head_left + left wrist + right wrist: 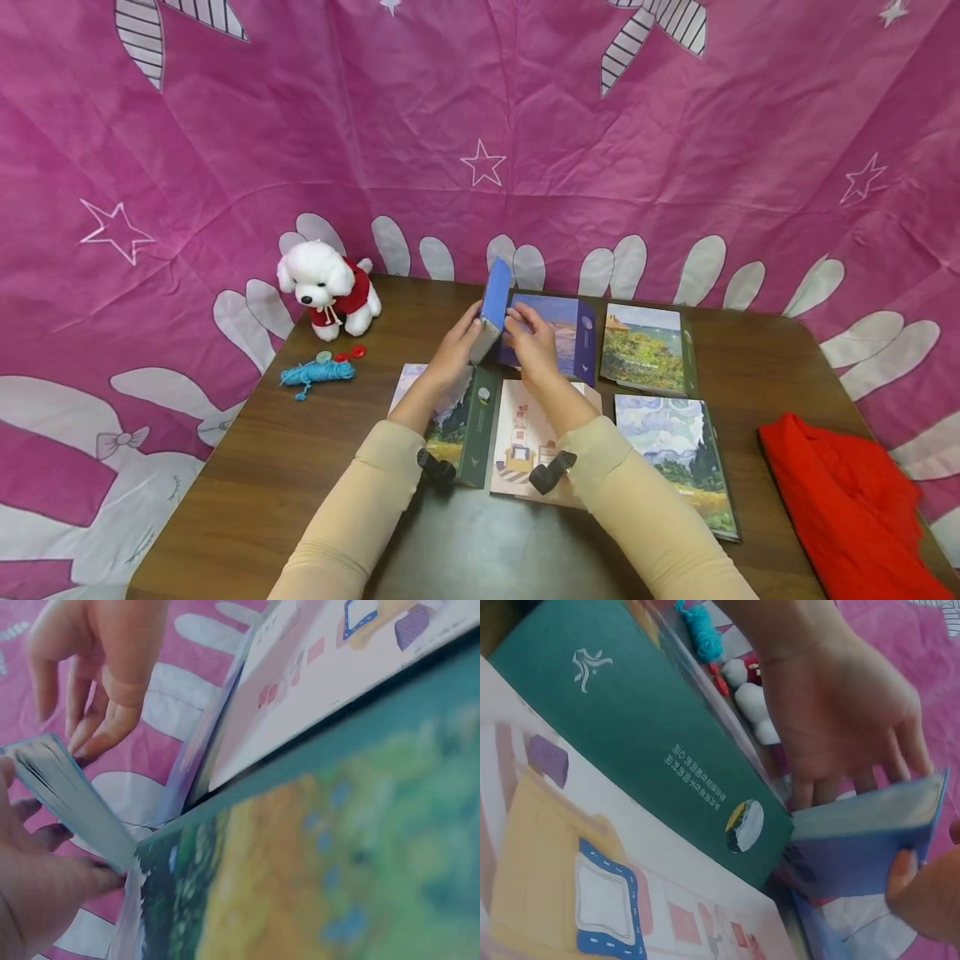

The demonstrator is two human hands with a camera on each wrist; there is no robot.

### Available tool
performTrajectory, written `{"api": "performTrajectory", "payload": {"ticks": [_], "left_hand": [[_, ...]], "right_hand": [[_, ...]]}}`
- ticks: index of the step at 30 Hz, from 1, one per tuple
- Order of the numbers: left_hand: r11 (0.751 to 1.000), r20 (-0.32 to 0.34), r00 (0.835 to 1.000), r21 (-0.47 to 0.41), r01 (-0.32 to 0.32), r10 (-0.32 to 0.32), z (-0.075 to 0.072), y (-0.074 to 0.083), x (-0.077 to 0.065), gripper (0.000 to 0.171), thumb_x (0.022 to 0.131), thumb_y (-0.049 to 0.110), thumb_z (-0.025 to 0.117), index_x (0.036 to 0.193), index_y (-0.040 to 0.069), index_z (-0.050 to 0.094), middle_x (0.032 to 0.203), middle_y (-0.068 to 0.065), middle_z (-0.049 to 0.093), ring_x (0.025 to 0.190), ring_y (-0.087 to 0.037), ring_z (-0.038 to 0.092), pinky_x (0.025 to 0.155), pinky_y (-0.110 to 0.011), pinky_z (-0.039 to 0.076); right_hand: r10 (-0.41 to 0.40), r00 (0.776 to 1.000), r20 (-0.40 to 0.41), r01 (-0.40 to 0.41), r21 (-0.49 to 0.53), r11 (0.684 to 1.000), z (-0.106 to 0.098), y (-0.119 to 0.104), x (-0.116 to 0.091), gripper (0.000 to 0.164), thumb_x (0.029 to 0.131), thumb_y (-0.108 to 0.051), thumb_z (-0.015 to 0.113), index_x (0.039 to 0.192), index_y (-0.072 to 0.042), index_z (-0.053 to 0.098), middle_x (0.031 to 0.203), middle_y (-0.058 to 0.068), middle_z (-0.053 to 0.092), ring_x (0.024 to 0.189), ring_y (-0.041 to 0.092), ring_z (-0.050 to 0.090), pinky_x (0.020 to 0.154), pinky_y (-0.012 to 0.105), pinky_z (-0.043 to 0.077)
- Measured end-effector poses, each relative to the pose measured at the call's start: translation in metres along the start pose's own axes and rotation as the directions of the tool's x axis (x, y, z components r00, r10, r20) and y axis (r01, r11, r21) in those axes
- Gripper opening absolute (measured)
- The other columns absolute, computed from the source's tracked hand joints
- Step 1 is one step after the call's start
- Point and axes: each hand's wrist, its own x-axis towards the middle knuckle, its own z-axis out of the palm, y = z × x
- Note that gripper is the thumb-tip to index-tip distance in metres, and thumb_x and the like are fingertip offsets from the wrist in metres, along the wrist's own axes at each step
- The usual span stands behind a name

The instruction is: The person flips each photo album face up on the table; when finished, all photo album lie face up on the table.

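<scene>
My left hand [452,357] holds a small thick book [496,302] with a blue cover, upright above the other books, its page edges facing me. In the left wrist view the pages [64,791] stand slightly fanned above the left palm. My right hand [534,340] is at the book's right side with loosely bent fingers. The right wrist view shows its thumb [901,874] touching the blue cover [840,862]. Below the hands lie a green-spined landscape album [477,433], a pale pink book [517,417] and a purple-edged album [585,333].
Two more landscape albums, one at the back [641,346] and one nearer [678,458], lie on the right. Red cloth [847,500] covers the right edge. At left are a plush white dog [330,283], blue yarn [318,372] and several buttons [358,352]. A pink curtain hangs behind the table.
</scene>
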Motion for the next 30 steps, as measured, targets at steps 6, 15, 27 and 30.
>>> {"api": "performTrajectory", "payload": {"ticks": [6, 15, 27, 30], "left_hand": [[0.994, -0.027, 0.997, -0.078, -0.074, 0.072, -0.011, -0.001, -0.002, 0.055, 0.112, 0.029, 0.029, 0.162, 0.009, 0.018, 0.166, -0.016, 0.023, 0.151, -0.036, 0.023, 0.118, -0.058, 0.026], [0.999, -0.124, 0.992, 0.043, -0.004, 0.009, -0.032, -0.001, -0.005, 0.057, 0.11, 0.027, 0.043, 0.162, 0.016, 0.025, 0.154, -0.021, 0.04, 0.128, -0.034, 0.048, 0.105, -0.047, 0.043], [0.905, -0.233, 0.961, 0.359, 0.227, -0.149, -0.066, -0.011, -0.004, 0.076, 0.102, 0.05, 0.051, 0.156, 0.0, 0.034, 0.161, -0.022, 0.032, 0.15, -0.037, 0.024, 0.122, -0.051, 0.02], [0.888, -0.179, 0.955, 0.361, 0.286, -0.236, -0.07, -0.013, -0.009, 0.08, 0.102, 0.056, 0.048, 0.158, 0.001, 0.031, 0.162, -0.024, 0.028, 0.151, -0.039, 0.022, 0.121, -0.054, 0.02]], "right_hand": [[0.041, 0.997, 0.072, -0.035, -0.087, 0.996, 0.002, 0.013, 0.004, 0.045, 0.105, -0.009, 0.055, 0.148, 0.0, 0.049, 0.15, 0.018, 0.047, 0.13, 0.035, 0.053, 0.109, 0.045, 0.045], [0.101, 0.965, 0.242, -0.005, -0.366, 0.931, 0.01, 0.037, 0.004, 0.059, 0.105, -0.027, 0.057, 0.158, -0.014, 0.036, 0.155, 0.017, 0.043, 0.142, 0.034, 0.041, 0.111, 0.05, 0.042], [0.251, 0.886, 0.39, 0.1, -0.688, 0.718, 0.007, 0.035, -0.005, 0.07, 0.104, -0.045, 0.054, 0.16, -0.01, 0.029, 0.169, 0.012, 0.011, 0.154, 0.033, 0.012, 0.122, 0.058, 0.016], [0.247, 0.881, 0.403, 0.105, -0.676, 0.73, 0.004, 0.032, -0.005, 0.069, 0.105, -0.043, 0.053, 0.16, -0.01, 0.03, 0.168, 0.014, 0.017, 0.153, 0.036, 0.018, 0.12, 0.059, 0.021]]}}
